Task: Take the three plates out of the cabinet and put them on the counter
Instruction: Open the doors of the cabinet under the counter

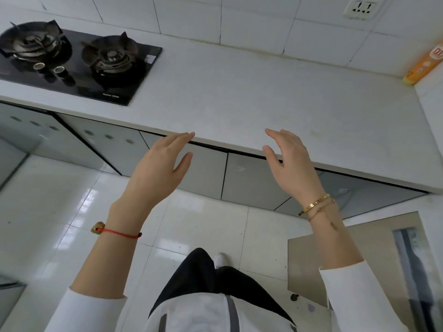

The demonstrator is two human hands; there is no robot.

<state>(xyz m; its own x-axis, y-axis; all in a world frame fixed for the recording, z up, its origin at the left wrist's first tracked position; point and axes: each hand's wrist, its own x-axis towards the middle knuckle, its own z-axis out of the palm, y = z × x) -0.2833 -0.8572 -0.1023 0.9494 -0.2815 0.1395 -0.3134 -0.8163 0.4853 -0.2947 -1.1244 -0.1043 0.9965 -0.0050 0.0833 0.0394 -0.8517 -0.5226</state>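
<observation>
No plate is in view. The white counter [251, 97] runs across the frame, bare on its middle and right. Below it the grey cabinet doors [247, 176] are all closed, so what is inside is hidden. My left hand [160, 168] is raised in front of the counter's front edge, fingers apart and holding nothing. My right hand [290, 164] is held up at the same height, about a door's width to the right, also with spread fingers and nothing in it. Both palms face each other.
A black two-burner gas hob [79, 63] is set into the counter at the left. An orange bottle [424, 65] leans in the back right corner. A wall socket [362, 7] sits above. A brown board [359, 255] lies on the tiled floor at the right.
</observation>
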